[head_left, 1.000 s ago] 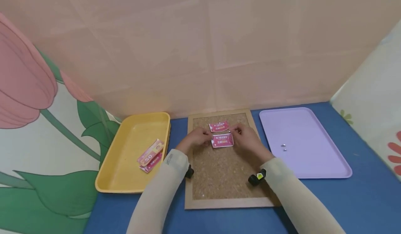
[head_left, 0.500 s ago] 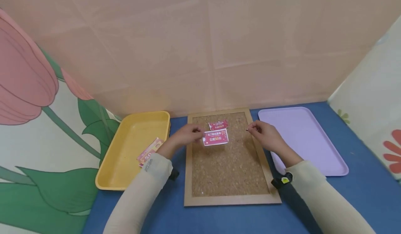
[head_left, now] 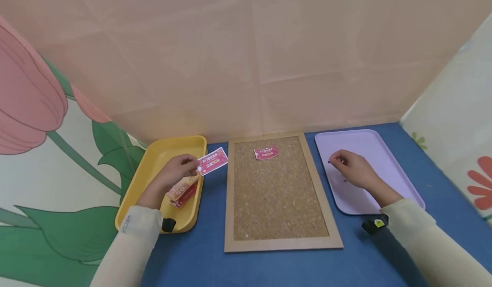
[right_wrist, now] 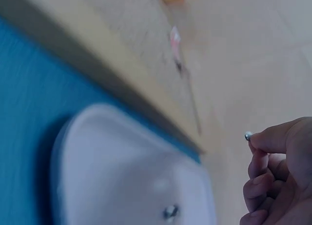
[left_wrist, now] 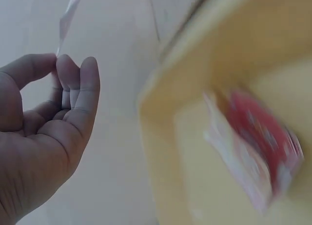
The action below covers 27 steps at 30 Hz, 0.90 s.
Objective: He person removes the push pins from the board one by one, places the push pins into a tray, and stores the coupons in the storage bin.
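Observation:
My left hand (head_left: 174, 174) pinches the corner of a pink coupon (head_left: 213, 161) and holds it above the right rim of the yellow tray (head_left: 127, 199). Under that hand, pink and orange coupons (left_wrist: 280, 137) lie overlapping in the tray. Thumb and forefinger of my right hand (head_left: 355, 167) pinch a small silver thumbtack (right_wrist: 248, 136) over the lavender tray (head_left: 388, 167). Another shiny tack (right_wrist: 170, 213) rests on that tray's floor. Between the hands stands a wood-framed cork board (head_left: 280, 201), with one pink coupon (head_left: 266, 153) near its top.
A blue cloth (head_left: 246, 270) covers the table under both trays and the board. A peach curtain (head_left: 261, 65) rises right behind them. Walls with flower prints close in on the left and right. A tiny pale speck (head_left: 246, 235) shows low on the cork.
My left hand has taken the lower coupon off the cork board and leftward to the yellow tray. My right hand has moved right, from the board to over the lavender tray.

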Each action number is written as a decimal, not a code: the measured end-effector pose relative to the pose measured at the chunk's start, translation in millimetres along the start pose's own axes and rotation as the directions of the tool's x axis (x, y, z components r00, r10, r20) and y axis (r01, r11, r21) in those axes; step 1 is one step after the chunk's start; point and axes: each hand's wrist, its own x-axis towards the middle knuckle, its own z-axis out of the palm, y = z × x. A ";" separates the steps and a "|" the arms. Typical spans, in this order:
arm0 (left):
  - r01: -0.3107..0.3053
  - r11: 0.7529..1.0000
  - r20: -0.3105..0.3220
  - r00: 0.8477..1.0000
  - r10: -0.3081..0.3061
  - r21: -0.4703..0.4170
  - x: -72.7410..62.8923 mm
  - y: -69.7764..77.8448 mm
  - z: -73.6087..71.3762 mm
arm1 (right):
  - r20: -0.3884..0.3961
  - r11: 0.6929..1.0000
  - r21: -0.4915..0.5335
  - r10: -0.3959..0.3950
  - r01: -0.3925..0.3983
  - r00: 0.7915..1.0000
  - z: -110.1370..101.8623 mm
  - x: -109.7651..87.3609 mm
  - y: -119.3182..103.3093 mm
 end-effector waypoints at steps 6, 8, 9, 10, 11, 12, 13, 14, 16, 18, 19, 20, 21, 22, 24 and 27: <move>0.055 0.998 -0.029 0.998 -0.057 -0.042 -3.1 -35.4 -29.2 | -0.011 0.997 -0.067 0.039 -0.040 0.999 -1.4 -3.1 30.0; 0.086 0.995 -0.041 0.995 -0.088 -0.053 -5.0 -45.5 -34.3 | -0.017 0.995 -0.087 0.042 -0.044 0.999 -1.8 -3.9 39.3; 0.104 0.993 -0.048 0.993 -0.107 -0.059 -5.9 -50.0 -36.0 | -0.020 0.994 -0.096 0.043 -0.044 0.999 -2.0 -4.4 43.9; 0.123 0.991 -0.053 0.991 -0.126 -0.062 -6.8 -54.3 -37.4 | -0.022 0.993 -0.106 0.044 -0.046 0.999 -2.4 -4.7 48.4; 0.140 0.988 -0.057 0.988 -0.144 -0.071 -7.4 -58.5 -38.5 | -0.024 0.992 -0.114 0.044 -0.047 0.999 -2.8 -5.2 52.7; 0.154 0.985 -0.059 0.986 -0.159 -0.078 -8.2 -62.5 -39.5 | -0.024 0.991 -0.121 0.046 -0.049 0.999 -3.3 -5.7 56.7; 0.166 0.983 -0.061 0.983 -0.171 -0.083 -8.9 -66.0 -40.4 | -0.021 0.991 -0.122 0.051 -0.054 0.998 -3.8 -6.0 60.4; 0.173 0.981 -0.060 0.982 -0.178 -0.090 -9.5 -69.3 -41.4 | -0.019 0.991 -0.125 0.054 -0.056 0.998 -4.2 -6.3 64.0; 0.180 0.977 -0.058 0.980 -0.188 -0.111 -10.5 -74.5 -43.2 | -0.016 0.989 -0.130 0.062 -0.063 0.998 -5.0 -6.7 70.3; 0.183 0.975 -0.055 0.980 -0.191 -0.128 -11.6 -77.9 -45.0 | -0.009 0.988 -0.132 0.079 -0.079 0.997 -5.7 -7.1 75.0; 0.186 0.974 -0.050 0.980 -0.194 -0.133 -12.2 -79.0 -46.0 | -0.004 0.988 -0.131 0.088 -0.088 0.996 -6.0 -7.3 76.9; 0.189 0.972 -0.043 0.980 -0.197 -0.137 -12.9 -79.9 -47.0 | 0.001 0.987 -0.128 0.096 -0.095 0.995 -6.4 -7.6 78.4; 0.195 0.971 -0.038 0.979 -0.202 -0.141 -13.6 -80.5 -47.7 | 0.005 0.986 -0.129 0.105 -0.103 0.994 -6.7 -7.8 79.4; 0.200 0.970 -0.031 0.978 -0.206 -0.140 -14.4 -80.8 -48.4 | 0.009 0.985 -0.130 0.111 -0.109 0.994 -7.0 -8.0 80.2; 0.214 0.966 -0.022 0.975 -0.219 -0.147 -15.3 -81.4 -49.6 | 0.017 0.984 -0.132 0.124 -0.121 0.992 -7.5 -8.2 81.1; 0.230 0.963 -0.010 0.972 -0.234 -0.139 -15.7 -81.9 -51.3 | 0.031 0.981 -0.145 0.133 -0.127 0.991 -7.9 -8.1 81.7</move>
